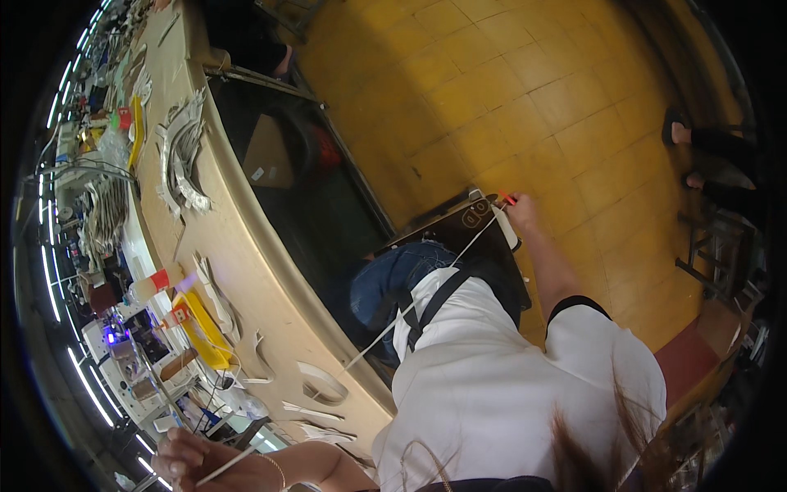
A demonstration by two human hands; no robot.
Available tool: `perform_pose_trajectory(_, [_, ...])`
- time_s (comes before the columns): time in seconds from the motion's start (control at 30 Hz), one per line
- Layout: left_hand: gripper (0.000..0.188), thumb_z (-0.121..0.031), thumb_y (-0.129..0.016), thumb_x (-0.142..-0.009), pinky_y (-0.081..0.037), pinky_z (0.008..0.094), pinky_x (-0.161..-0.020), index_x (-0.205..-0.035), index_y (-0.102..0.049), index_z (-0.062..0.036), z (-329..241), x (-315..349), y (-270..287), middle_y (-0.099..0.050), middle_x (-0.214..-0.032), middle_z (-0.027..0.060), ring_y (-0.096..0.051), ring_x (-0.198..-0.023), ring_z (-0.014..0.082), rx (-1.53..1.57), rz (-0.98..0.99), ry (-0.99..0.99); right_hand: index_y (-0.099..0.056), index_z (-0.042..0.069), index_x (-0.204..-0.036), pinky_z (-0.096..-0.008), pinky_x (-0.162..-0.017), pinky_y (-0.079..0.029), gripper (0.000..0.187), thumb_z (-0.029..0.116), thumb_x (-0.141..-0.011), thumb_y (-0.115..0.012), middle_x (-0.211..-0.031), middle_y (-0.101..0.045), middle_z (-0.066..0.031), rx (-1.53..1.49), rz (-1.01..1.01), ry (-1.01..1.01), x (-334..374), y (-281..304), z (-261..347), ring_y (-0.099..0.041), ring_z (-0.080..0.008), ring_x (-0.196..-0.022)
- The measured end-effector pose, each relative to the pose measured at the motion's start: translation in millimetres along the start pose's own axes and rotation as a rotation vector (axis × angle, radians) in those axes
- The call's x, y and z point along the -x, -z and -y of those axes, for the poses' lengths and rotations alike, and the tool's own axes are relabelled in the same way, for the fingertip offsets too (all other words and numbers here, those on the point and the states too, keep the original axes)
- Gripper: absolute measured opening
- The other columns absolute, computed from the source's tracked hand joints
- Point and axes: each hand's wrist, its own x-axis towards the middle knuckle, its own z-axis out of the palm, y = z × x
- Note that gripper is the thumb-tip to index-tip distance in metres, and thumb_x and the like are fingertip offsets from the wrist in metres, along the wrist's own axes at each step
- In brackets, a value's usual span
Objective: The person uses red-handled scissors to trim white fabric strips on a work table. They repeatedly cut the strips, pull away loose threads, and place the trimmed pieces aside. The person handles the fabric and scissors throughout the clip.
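Note:
A thin white strip (358,356), like a cord or narrow tape, runs taut across my body from one hand to the other. My left hand (184,459), low at the left beyond the table edge, has its fingers curled around the strip near its end. My right hand (520,213) reaches out over the floor beside a dark board-like seat. Its fingers are closed on a small red-handled tool (510,199), whose kind is too small to make out, and the strip's other end meets it there.
Along my left runs a long tan worktable (270,279) with cut white pieces (184,156) and a yellow tray (203,332). A sewing machine (131,361) stands beyond. At right are another person's feet (679,133) and a stool (697,250) on the yellow tiled floor.

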Motion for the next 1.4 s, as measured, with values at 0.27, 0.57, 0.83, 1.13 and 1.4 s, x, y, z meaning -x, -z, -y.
perform_pose_trajectory(0.27, [0.029,-0.028,-0.058,-0.099,-0.053,0.0349,-0.094,-0.109,-0.064,-0.0026,-18.3,12.1,44.2,-0.06,-0.101,0.0076,-0.056,-0.089,0.0157,-0.097,-0.154,-0.066,-0.076,0.007,-0.091,-0.0433,-0.074,-0.052,0.025,0.025,-0.075,-0.08,-0.089,-0.07,-0.0219,0.073,-0.03,-0.023,4.8,-27.7,0.7,-0.068,-0.0361,-0.084])
perform_pose_trajectory(0.57, [0.029,-0.028,-0.057,-0.099,-0.052,0.0361,-0.096,-0.11,-0.064,-0.0026,-11.7,17.7,56.6,-0.06,-0.102,0.0077,-0.056,-0.092,0.0165,-0.119,-0.239,-0.074,-0.074,0.007,-0.09,-0.0467,-0.071,-0.052,0.016,0.021,-0.081,-0.072,-0.082,-0.069,-0.0209,0.263,-0.07,0.283,6.0,22.9,12.7,-0.067,-0.0386,-0.08])
perform_pose_trajectory(0.83, [0.028,-0.028,-0.056,-0.1,-0.051,0.0372,-0.098,-0.11,-0.064,-0.0026,-10.0,18.6,68.1,-0.06,-0.103,0.0079,-0.056,-0.094,0.0171,-0.134,-0.277,-0.077,-0.073,0.008,-0.091,-0.0463,-0.072,-0.053,0.012,0.013,-0.08,-0.07,-0.085,-0.07,-0.0189,0.25,-0.147,0.302,-16.9,89.1,30.6,-0.067,-0.0382,-0.08])
perform_pose_trajectory(1.13, [0.028,-0.028,-0.056,-0.1,-0.05,0.0385,-0.1,-0.111,-0.063,-0.0027,-12.4,21.7,91.8,-0.06,-0.104,0.008,-0.057,-0.097,0.0179,-0.12,-0.306,-0.086,-0.064,0.008,-0.09,-0.0477,-0.066,-0.05,0.01,0.007,-0.08,-0.066,-0.083,-0.066,-0.0169,0.489,-0.309,0.598,-36.6,141.2,45.8,-0.066,-0.0373,-0.078])
perform_pose_trajectory(1.4, [0.028,-0.029,-0.056,-0.1,-0.046,0.0332,-0.089,-0.111,-0.066,-0.0051,4.8,-8.9,48.5,-0.06,-0.101,0.0056,-0.054,-0.093,0.0174,0.161,-0.421,-0.002,-0.062,0.01,-0.088,-0.0455,-0.062,-0.048,0.006,0.008,-0.084,-0.057,-0.08,-0.064,-0.0159,0.631,-0.603,0.896,-99.8,312.6,124.9,-0.063,-0.0378,-0.071])
